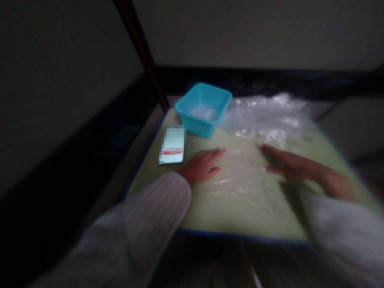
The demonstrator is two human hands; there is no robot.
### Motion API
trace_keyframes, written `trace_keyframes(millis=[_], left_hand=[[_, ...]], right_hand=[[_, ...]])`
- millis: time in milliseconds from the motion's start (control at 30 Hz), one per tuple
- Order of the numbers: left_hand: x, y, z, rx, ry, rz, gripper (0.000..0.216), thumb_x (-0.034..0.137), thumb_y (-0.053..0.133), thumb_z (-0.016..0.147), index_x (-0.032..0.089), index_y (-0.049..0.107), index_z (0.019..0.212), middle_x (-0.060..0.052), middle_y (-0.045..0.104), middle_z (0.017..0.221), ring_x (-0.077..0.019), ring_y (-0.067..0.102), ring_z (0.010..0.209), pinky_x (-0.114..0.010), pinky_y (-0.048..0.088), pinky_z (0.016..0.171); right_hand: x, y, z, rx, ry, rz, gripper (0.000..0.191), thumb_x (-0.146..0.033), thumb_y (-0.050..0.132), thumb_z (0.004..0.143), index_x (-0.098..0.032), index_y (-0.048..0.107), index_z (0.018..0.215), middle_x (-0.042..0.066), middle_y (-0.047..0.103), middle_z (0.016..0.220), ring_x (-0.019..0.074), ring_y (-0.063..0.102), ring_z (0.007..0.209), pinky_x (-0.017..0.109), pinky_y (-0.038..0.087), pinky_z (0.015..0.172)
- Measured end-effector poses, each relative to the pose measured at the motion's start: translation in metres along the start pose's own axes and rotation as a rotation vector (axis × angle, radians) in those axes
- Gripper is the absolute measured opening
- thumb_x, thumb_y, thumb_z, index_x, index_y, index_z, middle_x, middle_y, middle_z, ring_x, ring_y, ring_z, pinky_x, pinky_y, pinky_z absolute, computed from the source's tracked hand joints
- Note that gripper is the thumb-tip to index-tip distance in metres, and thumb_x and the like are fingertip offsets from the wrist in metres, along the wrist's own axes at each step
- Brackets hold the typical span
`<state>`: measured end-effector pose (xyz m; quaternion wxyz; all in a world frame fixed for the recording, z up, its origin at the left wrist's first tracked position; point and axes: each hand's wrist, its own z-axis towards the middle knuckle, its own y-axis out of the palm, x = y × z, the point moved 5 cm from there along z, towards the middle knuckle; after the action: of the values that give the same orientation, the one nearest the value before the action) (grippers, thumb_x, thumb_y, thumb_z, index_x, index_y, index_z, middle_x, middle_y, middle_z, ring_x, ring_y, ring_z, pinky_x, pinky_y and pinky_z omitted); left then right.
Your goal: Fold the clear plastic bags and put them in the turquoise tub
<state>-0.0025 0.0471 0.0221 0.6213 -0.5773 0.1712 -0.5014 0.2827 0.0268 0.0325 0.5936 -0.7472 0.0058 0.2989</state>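
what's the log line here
left hand: open, left side of flat plastic | right hand: open, right side | phone: by bin | crumpled plastic: right of bin

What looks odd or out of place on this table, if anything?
Nothing looks spilled, though blur hides detail. The phone looks oddest: coarse square blocks cover most of its screen. Right of the bin, clear plastic lies in a rumpled heap, unlike the flatter sheet nearer the camera.
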Motion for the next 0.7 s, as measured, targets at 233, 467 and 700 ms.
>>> trace_keyframes(millis=[233,467,700], left_hand=[[0.015,0.001,-0.002,0.049,-0.006,-0.09,0.049,0.025,0.049,0.09,0.014,0.039,0.136,-0.015,0.049,0.137,-0.023,0.045,0.128,-0.041,0.038,0.107],[0.027,0.016,-0.003,-0.109,0.135,-0.071,0.058,0.036,0.051,0.09,0.015,0.033,0.141,-0.014,0.033,0.149,-0.0227,0.026,0.14,-0.04,0.026,0.115],[0.02,0.018,-0.005,-0.121,0.145,-0.05,0.06,0.039,0.051,0.09,0.015,0.032,0.142,-0.014,0.03,0.15,-0.0233,0.024,0.141,-0.041,0.023,0.115]], right_hand=[[-0.048,-0.012,0.007,0.088,-0.121,0.158,0.029,-0.041,0.047,0.088,-0.02,0.064,0.1,0.009,0.069,0.1,0.024,0.066,0.087,0.04,0.053,0.076],[-0.033,-0.001,0.007,-0.097,-0.064,0.17,0.025,-0.039,0.048,0.087,-0.02,0.061,0.076,0.002,0.064,0.071,0.0177,0.06,0.063,0.031,0.048,0.059],[-0.052,-0.007,0.001,-0.115,-0.088,0.206,0.029,-0.046,0.049,0.087,-0.021,0.063,0.084,0.003,0.066,0.078,0.019,0.061,0.069,0.03,0.048,0.061]])
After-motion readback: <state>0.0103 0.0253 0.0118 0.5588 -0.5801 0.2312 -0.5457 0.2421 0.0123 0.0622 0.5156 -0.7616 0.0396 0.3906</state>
